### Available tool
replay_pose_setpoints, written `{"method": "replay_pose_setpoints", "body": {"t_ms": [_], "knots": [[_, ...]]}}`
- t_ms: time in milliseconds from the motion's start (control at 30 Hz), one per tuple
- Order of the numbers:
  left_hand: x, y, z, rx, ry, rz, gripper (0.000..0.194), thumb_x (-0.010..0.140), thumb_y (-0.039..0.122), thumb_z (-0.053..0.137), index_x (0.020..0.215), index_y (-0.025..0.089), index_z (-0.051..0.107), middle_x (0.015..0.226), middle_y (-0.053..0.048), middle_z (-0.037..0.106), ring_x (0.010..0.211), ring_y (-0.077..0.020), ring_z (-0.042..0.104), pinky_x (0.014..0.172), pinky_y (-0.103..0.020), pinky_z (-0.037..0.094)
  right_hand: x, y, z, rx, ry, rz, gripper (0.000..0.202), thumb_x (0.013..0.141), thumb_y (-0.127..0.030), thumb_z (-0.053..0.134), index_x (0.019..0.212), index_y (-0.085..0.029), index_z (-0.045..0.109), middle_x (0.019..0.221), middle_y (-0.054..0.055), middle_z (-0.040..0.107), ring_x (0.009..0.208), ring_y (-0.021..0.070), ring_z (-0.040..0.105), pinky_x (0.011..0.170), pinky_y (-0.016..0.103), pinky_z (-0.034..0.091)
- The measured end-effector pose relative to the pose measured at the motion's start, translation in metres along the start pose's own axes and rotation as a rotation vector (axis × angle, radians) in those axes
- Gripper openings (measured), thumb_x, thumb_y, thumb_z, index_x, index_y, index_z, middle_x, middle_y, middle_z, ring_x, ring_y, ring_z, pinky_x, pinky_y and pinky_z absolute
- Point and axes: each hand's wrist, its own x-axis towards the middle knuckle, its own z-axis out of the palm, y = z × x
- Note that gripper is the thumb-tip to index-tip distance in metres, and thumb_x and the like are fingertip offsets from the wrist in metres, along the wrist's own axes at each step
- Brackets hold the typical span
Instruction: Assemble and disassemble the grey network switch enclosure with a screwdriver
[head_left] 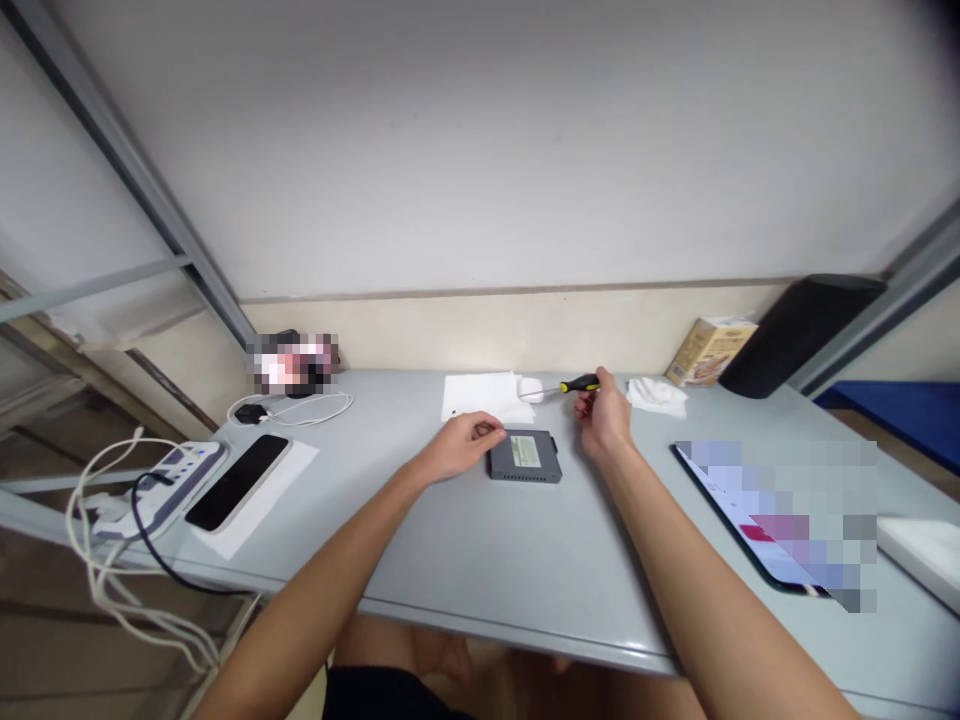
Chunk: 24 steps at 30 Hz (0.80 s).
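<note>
A flat dark-grey box [538, 468] with a pale label and a row of small slots along its front edge lies on the desk [495, 560]. At its far left corner is my left hand [461, 445], its fingers curled and the thumb touching the corner. My right hand [606, 415] grips a screwdriver [579, 385] by its black and yellow handle. The metal shaft points left, above a white object [529, 390] behind the box. White paper [476, 392] lies there too, with a small dark speck on it.
To the left are a phone [244, 482] on paper, a power strip [165, 490] with cables and a black plug [251, 413]. On the right stand a tablet [765, 520], crumpled tissue [656, 395], a carton [709, 350] and a black cylinder [802, 335]. A wall rises behind.
</note>
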Motion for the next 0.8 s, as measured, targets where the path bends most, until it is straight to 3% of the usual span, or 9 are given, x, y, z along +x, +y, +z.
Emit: {"method": "replay_pose_setpoints", "body": {"t_ms": [67, 133, 267, 367, 500, 567, 667, 733, 800], "knots": [[-0.005, 0.006, -0.009, 0.049, -0.134, 0.05, 0.068, 0.081, 0.051, 0.084, 0.139, 0.02, 0.065, 0.138, -0.015, 0.063, 0.117, -0.0286, 0.064, 0.102, -0.041, 0.052, 0.0, -0.001, 0.0, 0.017, -0.001, 0.005, 0.031, 0.094, -0.039, 0.066, 0.074, -0.021, 0.05, 0.052, -0.009, 0.046, 0.039, 0.0043, 0.038, 0.035, 0.017, 0.03], [-0.01, 0.011, -0.016, 0.128, -0.251, 0.108, 0.089, 0.069, 0.049, 0.094, 0.148, 0.027, 0.059, 0.14, -0.013, 0.059, 0.124, -0.0307, 0.06, 0.108, -0.044, 0.049, -0.001, -0.002, 0.001, 0.019, 0.001, 0.01, 0.032, 0.095, -0.039, 0.066, 0.073, -0.022, 0.05, 0.052, -0.009, 0.045, 0.039, 0.0044, 0.038, 0.036, 0.017, 0.03], [-0.013, 0.014, -0.02, 0.187, -0.204, 0.13, 0.071, 0.074, 0.043, 0.09, 0.139, 0.028, 0.065, 0.128, -0.009, 0.063, 0.115, -0.0275, 0.061, 0.102, -0.04, 0.051, -0.003, -0.005, 0.002, 0.017, 0.008, 0.019, 0.031, 0.095, -0.038, 0.064, 0.073, -0.021, 0.051, 0.051, -0.009, 0.045, 0.039, 0.0044, 0.038, 0.035, 0.017, 0.029], [-0.012, 0.015, -0.02, 0.155, -0.165, 0.081, 0.061, 0.076, 0.051, 0.088, 0.129, 0.025, 0.071, 0.111, -0.007, 0.067, 0.101, -0.0238, 0.064, 0.089, -0.035, 0.052, -0.004, -0.006, 0.002, 0.021, 0.008, 0.02, 0.031, 0.097, -0.037, 0.062, 0.073, -0.021, 0.051, 0.051, -0.009, 0.045, 0.039, 0.0046, 0.038, 0.036, 0.017, 0.029], [-0.01, 0.015, -0.023, 0.048, -0.206, -0.006, 0.057, 0.086, 0.062, 0.077, 0.125, 0.021, 0.075, 0.087, -0.003, 0.066, 0.075, -0.0165, 0.059, 0.07, -0.029, 0.046, -0.004, -0.006, 0.002, 0.012, 0.004, 0.023, 0.031, 0.098, -0.036, 0.06, 0.072, -0.021, 0.051, 0.052, -0.008, 0.044, 0.04, 0.0054, 0.037, 0.037, 0.019, 0.028], [-0.009, 0.014, -0.024, 0.013, -0.218, -0.024, 0.056, 0.091, 0.062, 0.071, 0.127, 0.02, 0.075, 0.084, -0.003, 0.067, 0.072, -0.0155, 0.057, 0.067, -0.028, 0.043, -0.004, -0.004, 0.002, -0.004, -0.01, 0.012, 0.031, 0.098, -0.037, 0.06, 0.073, -0.021, 0.052, 0.053, -0.008, 0.045, 0.041, 0.0058, 0.038, 0.037, 0.019, 0.028], [-0.009, 0.014, -0.027, -0.009, -0.202, -0.032, 0.053, 0.095, 0.062, 0.065, 0.126, 0.02, 0.076, 0.097, -0.007, 0.073, 0.081, -0.0176, 0.061, 0.073, -0.029, 0.045, -0.003, 0.0, 0.002, -0.053, -0.048, -0.009, 0.03, 0.094, -0.044, 0.065, 0.076, -0.021, 0.056, 0.055, -0.007, 0.047, 0.043, 0.0066, 0.039, 0.039, 0.02, 0.029], [-0.008, 0.014, -0.029, -0.001, -0.192, -0.032, 0.052, 0.097, 0.064, 0.061, 0.118, 0.02, 0.078, 0.101, -0.006, 0.073, 0.085, -0.0183, 0.062, 0.075, -0.029, 0.045, -0.003, 0.003, 0.002, -0.104, -0.075, -0.038, 0.032, 0.089, -0.051, 0.07, 0.081, -0.021, 0.061, 0.058, -0.006, 0.05, 0.045, 0.0075, 0.04, 0.04, 0.022, 0.029], [-0.008, 0.014, -0.031, 0.033, -0.177, -0.032, 0.055, 0.099, 0.067, 0.053, 0.101, 0.018, 0.077, 0.09, -0.004, 0.069, 0.078, -0.017, 0.058, 0.071, -0.028, 0.042, -0.004, 0.006, 0.003, -0.158, -0.106, -0.081, 0.038, 0.085, -0.058, 0.073, 0.089, -0.021, 0.067, 0.062, -0.005, 0.054, 0.046, 0.0082, 0.041, 0.042, 0.024, 0.03]]}}
